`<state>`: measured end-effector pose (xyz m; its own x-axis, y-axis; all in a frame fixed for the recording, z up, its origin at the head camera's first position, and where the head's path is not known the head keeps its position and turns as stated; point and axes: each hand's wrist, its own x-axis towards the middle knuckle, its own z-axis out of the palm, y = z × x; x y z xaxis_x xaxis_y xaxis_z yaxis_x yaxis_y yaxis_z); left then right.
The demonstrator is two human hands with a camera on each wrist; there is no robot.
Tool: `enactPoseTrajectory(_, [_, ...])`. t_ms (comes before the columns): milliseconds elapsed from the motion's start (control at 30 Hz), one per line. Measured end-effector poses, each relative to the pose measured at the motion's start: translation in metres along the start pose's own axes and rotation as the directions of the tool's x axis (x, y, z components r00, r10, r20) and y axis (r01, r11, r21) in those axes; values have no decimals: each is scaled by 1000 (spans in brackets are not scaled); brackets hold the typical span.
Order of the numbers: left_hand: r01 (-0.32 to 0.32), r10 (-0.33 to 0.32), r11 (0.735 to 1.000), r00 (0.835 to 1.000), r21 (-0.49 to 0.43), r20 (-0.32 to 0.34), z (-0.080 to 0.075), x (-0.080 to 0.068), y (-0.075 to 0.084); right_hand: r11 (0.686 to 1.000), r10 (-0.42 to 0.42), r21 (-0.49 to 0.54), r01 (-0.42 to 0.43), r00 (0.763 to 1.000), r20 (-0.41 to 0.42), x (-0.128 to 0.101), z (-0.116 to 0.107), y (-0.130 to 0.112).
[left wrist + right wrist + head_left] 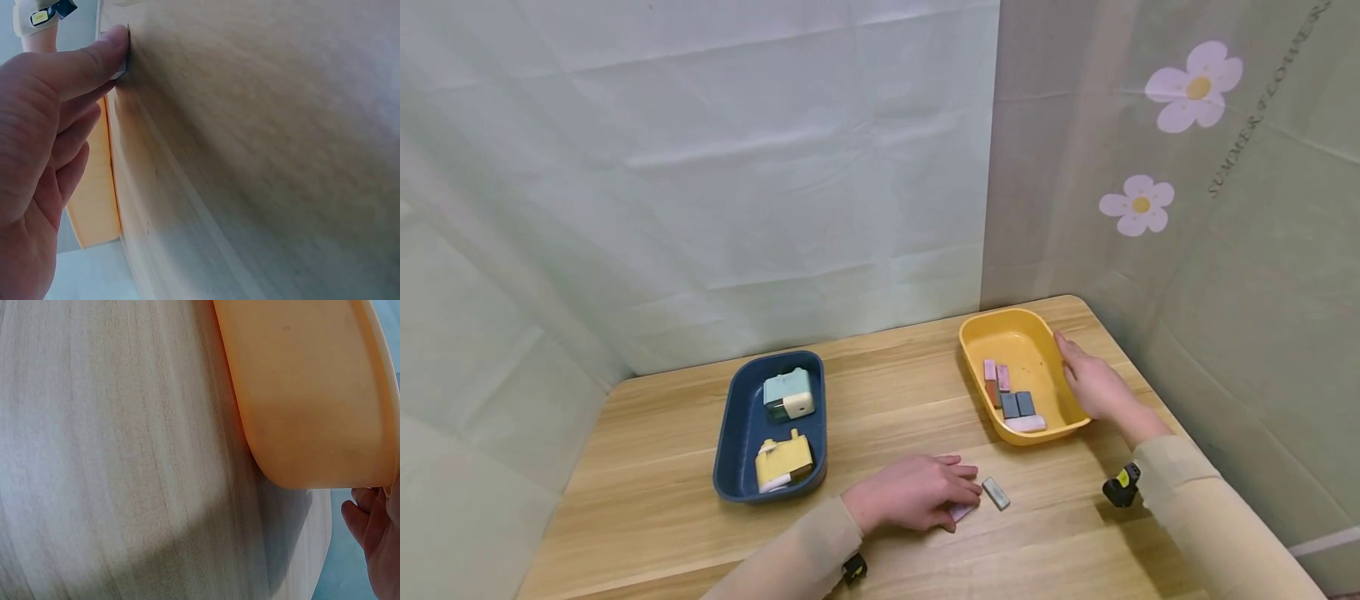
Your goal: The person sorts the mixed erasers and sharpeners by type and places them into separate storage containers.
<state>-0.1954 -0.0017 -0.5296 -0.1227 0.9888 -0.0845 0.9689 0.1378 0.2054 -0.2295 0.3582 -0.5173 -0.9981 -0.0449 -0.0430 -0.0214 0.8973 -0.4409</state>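
Just right of the left hand (917, 492), whose flattened fingers (958, 483) press a pale eraser (961, 511) to the counter (647, 467), a grey eraser (996, 492) is seen, long axis angled toward the yellow tray (992, 329) steadied by the right hand (1093, 383), fingers resting on its rim.

My left hand (917, 492) lies on the light brown wooden table (662, 467), smooth and matt with thin grain lines. My right hand (1093, 379) touches the yellow plastic tub (1011, 329), smooth with a soft shine. The dark blue plastic tub (737, 433) looks the same. My beige cloth sleeves (1210, 517) look soft. The pale green cloth backdrop (700, 167) shows creases.
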Motion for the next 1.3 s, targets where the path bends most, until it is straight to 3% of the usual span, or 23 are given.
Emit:
enactPoseTrajectory(600, [57,-59,998,995,-29,-82,-6,-4,-1,1000,-2,-1,2,1000,-8,-2,-1,1])
enactPoseTrajectory(1033, [61,-84,990,980,-127,-180,-11,-5,-5,1000,6,1,-6,1000,4,-2,-2,0])
enactPoseTrajectory(1300, [76,-101,989,973,-124,-209,-16,-2,-7,1000,2,-1,-2,1000,4,-1,-1,2])
